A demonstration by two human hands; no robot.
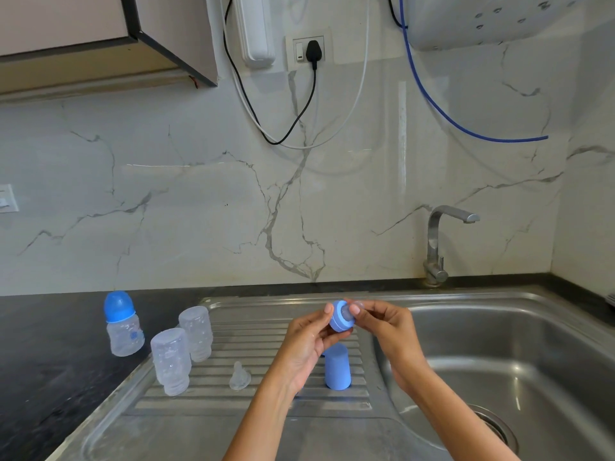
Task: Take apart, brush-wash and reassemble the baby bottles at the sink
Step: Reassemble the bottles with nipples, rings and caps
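Bottles are lining up on the left: one assembled bottle (123, 324) with its blue cap is standing on the dark counter (50, 361), and just right of it two clear bottle bodies (181, 349) are sitting upside down on the ribbed drainboard (266, 404). Moving right, a loose clear teat (239, 376) is lying on the ribs, and a blue cap (337, 367) is standing mouth-down close under the hands. Now the action: the left hand (307, 341) is curling its fingers and thumb round the blue collar ring (339, 317), holding it up over the drainboard's right edge, its opening turning toward the other hand. The right hand (382, 327) is coming in from the basin side, pinching the clear teat tip (349, 311) that is poking through the ring. So the ring's axis is running roughly left to right, hand to hand, and the seating looks like a pull along that line, judging by the grip. Further right, the sink basin (499, 361) is lying below, with the tap (442, 241) behind it showing no water running.
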